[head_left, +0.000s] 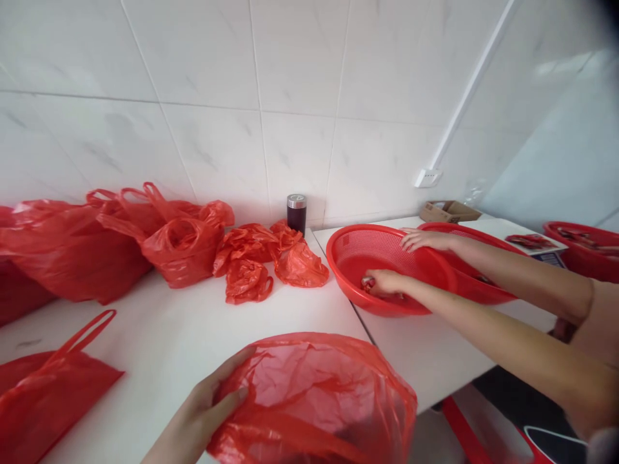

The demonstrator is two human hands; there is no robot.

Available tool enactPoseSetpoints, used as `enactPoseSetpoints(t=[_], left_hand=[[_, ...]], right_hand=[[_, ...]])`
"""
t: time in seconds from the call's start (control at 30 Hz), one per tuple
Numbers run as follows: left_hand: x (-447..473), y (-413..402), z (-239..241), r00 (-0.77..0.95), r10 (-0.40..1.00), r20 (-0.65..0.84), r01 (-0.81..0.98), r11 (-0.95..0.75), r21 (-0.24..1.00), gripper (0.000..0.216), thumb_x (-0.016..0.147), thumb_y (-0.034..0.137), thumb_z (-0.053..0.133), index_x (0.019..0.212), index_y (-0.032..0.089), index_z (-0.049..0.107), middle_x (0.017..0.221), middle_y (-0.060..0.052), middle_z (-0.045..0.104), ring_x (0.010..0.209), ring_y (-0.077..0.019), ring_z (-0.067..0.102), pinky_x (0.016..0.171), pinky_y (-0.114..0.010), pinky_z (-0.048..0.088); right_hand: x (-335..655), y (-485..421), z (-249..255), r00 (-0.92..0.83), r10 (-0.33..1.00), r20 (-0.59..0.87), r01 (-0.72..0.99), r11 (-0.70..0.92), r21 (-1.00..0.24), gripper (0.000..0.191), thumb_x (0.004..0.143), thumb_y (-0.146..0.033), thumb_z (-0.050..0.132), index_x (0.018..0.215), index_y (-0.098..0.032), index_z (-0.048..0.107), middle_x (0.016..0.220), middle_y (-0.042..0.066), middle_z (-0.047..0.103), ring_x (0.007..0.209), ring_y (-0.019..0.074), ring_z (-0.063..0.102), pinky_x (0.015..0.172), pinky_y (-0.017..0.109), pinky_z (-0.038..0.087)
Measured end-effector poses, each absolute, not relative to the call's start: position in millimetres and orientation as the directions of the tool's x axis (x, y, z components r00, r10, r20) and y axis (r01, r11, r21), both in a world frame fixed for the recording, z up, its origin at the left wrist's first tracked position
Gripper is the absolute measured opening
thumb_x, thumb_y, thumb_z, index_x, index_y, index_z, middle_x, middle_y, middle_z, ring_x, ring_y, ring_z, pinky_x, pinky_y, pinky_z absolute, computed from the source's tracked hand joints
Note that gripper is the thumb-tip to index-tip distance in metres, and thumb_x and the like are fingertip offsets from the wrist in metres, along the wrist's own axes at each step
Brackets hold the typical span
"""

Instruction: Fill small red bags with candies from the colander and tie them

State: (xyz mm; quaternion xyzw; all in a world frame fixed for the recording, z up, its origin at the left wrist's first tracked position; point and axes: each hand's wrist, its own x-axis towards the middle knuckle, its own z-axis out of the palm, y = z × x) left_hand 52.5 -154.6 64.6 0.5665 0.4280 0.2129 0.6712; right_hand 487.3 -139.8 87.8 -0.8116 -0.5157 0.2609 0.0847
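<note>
In the lower middle, my left hand (210, 409) grips the rim of a thin red plastic bag (309, 425). The thumb lies at the near side of the rim and the fingers are behind the plastic. The bag's mouth is spread wide toward me, and no contents show inside. My right hand does not appear. Just beyond the bag stands a red plastic basket with mesh sides (345, 258). A co-worker's hand (384, 283) reaches into it and holds small reddish pieces, while that person's other hand (420, 240) rests on the rim.
Filled red bags (77, 251) line the wall at the left, beside crumpled bags (249, 277). A flat red bag (48, 399) lies near left. A dark tumbler (296, 216) stands at the back. Another red basket (488, 290) and a cardboard box (449, 211) are at the right.
</note>
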Motion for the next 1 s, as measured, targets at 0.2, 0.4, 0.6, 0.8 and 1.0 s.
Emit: enactPoseSetpoints(t=[0.2,0.4,0.6,0.8,1.0], left_hand=[[61,-151,81,0.472,0.829,-0.301,0.222,0.219,0.950,0.066,0.082,0.045,0.063,0.141,0.024,0.044,0.144,-0.006,0.049,0.126,-0.0280,0.051,0.101,-0.037,0.046],[73,-139,80,0.569,0.770,-0.290,0.250,0.174,0.953,0.075,0.081,0.034,0.061,0.148,0.020,0.031,0.115,-0.011,0.069,0.095,-0.0277,0.067,0.082,-0.040,0.054],[55,-131,77,0.492,0.859,-0.144,0.464,-0.119,0.878,0.057,0.076,0.030,0.064,0.133,0.024,0.055,0.138,-0.009,0.053,0.121,-0.0307,0.052,0.101,-0.042,0.041],[25,-149,67,0.324,0.946,-0.022,0.572,-0.177,0.801,0.064,0.078,0.044,0.062,0.139,0.034,0.045,0.151,-0.008,0.032,0.104,-0.0257,0.061,0.081,-0.035,0.053],[0,-175,50,0.274,0.948,-0.163,0.617,-0.044,0.786,0.035,0.079,0.054,0.059,0.091,0.023,0.068,0.080,-0.003,0.068,0.074,-0.0203,0.062,0.060,-0.025,0.047]], right_hand=[[429,-148,186,0.206,0.977,-0.062,0.639,-0.182,-0.747,0.039,0.081,-0.041,0.059,0.114,-0.025,0.048,0.088,0.001,0.065,0.059,0.0108,0.057,0.049,0.020,0.043],[290,-196,172,-0.468,0.880,0.081,0.582,0.375,-0.722,0.028,0.079,-0.032,0.063,0.105,-0.031,0.053,0.092,-0.003,0.064,0.073,0.0133,0.062,0.061,0.022,0.050],[280,-169,87,-0.537,0.844,0.016,0.836,0.535,-0.120,0.042,0.074,-0.032,0.074,0.112,-0.022,0.060,0.106,0.010,0.060,0.096,0.0297,0.059,0.070,0.037,0.052],[314,-175,123,-0.435,0.842,0.320,0.880,0.472,-0.047,0.028,0.091,-0.028,0.053,0.117,-0.023,0.058,0.133,0.009,0.050,0.120,0.0265,0.048,0.100,0.043,0.041],[356,-195,121,0.047,0.989,-0.140,0.980,-0.073,-0.184,0.034,0.079,-0.047,0.062,0.106,-0.026,0.062,0.093,0.008,0.067,0.082,0.0279,0.063,0.067,0.037,0.047]])
